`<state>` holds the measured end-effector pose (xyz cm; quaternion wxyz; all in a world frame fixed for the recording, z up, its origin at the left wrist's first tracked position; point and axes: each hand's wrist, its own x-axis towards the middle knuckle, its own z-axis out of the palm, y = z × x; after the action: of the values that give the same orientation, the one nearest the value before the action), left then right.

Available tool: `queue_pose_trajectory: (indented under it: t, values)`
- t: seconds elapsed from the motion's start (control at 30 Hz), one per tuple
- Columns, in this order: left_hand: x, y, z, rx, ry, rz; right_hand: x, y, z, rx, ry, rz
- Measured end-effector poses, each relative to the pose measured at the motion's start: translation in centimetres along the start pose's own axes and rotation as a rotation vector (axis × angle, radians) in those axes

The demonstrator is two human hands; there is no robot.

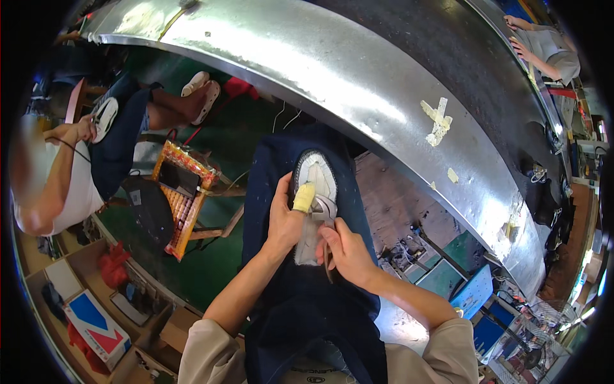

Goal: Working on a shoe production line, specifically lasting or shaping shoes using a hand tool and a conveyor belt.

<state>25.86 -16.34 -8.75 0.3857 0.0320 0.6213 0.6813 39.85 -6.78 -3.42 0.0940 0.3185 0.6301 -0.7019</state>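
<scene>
A shoe upper on its last (pixel 318 168) lies sole side up along my lap, its pale underside bordered by a dark gathered edge. My left hand (pixel 286 221) is closed round its left side. Yellow wrapping (pixel 304 197) covers the left thumb, which presses on the underside. My right hand (pixel 346 251) is closed on metal pincers (pixel 324 208), whose head meets the shoe's underside near the middle. Part of the tool is hidden by the fingers, and one handle end shows below them. Beneath the shoe is a dark blue apron (pixel 275 173).
Ahead, a curved metal bench (pixel 358 83) spans the view, with dried tape on it. A woven-seat chair (pixel 182 211) at left carries a phone (pixel 179 179). Further left a seated person holds a white shoe (pixel 105 120). Boxes (pixel 96 320) stand lower left; another person works far right.
</scene>
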Motion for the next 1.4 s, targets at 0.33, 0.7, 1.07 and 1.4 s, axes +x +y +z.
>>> queue_pose_trajectory:
  t: [0.33, 0.7, 1.07, 1.4]
  values:
    - [-0.4, -1.8, -2.5, 0.413, 0.000, 0.195, 0.5, -1.3, -2.3, -0.488, 0.216, -0.175]
    - [-1.1, 3.8, -2.2, -0.239, -0.068, 0.112, 0.5, 1.9, -4.5, 0.122, 0.395, -0.102]
    - [0.8, -5.4, -4.9, -0.483, 0.044, -0.388, 1.1, 2.5, -3.8, 0.105, 0.397, -0.107]
    - [-0.7, 0.0, -2.7, -0.648, -0.112, -0.547, -0.2, -5.4, -12.2, -1.130, 0.836, -0.380]
